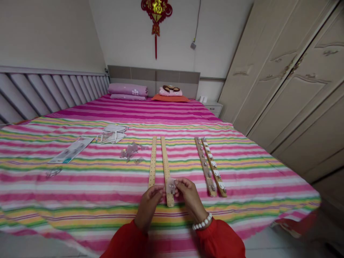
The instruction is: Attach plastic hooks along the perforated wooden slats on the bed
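My right hand [188, 195] pinches a small clear plastic adhesive hook [171, 185] by its right edge. The hook has a metal-looking middle and is held over the near end of a pale wooden strip [165, 161] with small holes. Just left of it, my left hand [151, 202] has thumb and fingers pressed together; what they hold, if anything, is too small to make out. A second strip with holes [152, 165] lies alongside. To the right lie two strips fitted with hooks, one brownish [205, 168] and one with white backings [214, 165].
A loose pile of clear hooks [131, 151] lies left of the strips. Farther left are crumpled plastic bags [113, 134], a flat package [71, 150] and a small clear item [53, 172]. Everything rests on a striped bedspread [94, 193]; a wardrobe [285, 79] stands at the right.
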Motion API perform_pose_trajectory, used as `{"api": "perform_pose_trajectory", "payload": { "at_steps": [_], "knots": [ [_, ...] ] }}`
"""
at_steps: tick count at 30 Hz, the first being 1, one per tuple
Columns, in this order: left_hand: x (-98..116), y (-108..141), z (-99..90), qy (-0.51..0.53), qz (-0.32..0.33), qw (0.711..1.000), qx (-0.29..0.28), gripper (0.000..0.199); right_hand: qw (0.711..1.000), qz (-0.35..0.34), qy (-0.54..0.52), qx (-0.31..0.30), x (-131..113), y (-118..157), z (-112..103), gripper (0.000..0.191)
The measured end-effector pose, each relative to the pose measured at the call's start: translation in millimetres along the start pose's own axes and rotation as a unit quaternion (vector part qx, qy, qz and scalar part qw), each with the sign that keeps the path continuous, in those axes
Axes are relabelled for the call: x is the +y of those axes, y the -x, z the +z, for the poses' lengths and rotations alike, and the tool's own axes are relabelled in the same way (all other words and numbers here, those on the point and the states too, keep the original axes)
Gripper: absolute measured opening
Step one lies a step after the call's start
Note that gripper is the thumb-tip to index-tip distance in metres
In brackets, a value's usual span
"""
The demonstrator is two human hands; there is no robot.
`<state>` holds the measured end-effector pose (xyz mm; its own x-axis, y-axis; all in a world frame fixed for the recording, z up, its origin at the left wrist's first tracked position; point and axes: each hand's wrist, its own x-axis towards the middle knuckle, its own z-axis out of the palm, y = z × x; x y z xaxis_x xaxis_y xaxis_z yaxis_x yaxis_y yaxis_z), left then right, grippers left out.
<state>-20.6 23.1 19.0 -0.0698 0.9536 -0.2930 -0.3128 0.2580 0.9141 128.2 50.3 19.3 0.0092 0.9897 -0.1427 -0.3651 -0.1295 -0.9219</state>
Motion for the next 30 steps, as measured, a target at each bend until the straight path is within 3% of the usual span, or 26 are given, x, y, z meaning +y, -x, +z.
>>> {"api": "perform_pose_trajectory", "payload": {
  "at_steps": [6,12,19,30],
  "knots": [
    [-9,1,-2.8,-0.044,-0.031,0.998,0.014,0.030,0.999,0.031,0.042,-0.003,10,-3,-10,0.032],
    [-22,4,-5.1,-0.139,0.042,0.989,-0.007,0.024,0.997,0.038,0.067,-0.006,17,-1,-11,0.031],
    [-31,-4,-1.7,-0.111,-0.105,0.988,-0.026,0.033,0.995,0.024,0.098,-0.011,24,-4,-12,0.031],
    [-38,-9,2.5,-0.073,-0.118,0.990,-0.038,0.038,0.993,0.000,0.114,-0.009,30,-3,-12,0.030]
  ]
}}
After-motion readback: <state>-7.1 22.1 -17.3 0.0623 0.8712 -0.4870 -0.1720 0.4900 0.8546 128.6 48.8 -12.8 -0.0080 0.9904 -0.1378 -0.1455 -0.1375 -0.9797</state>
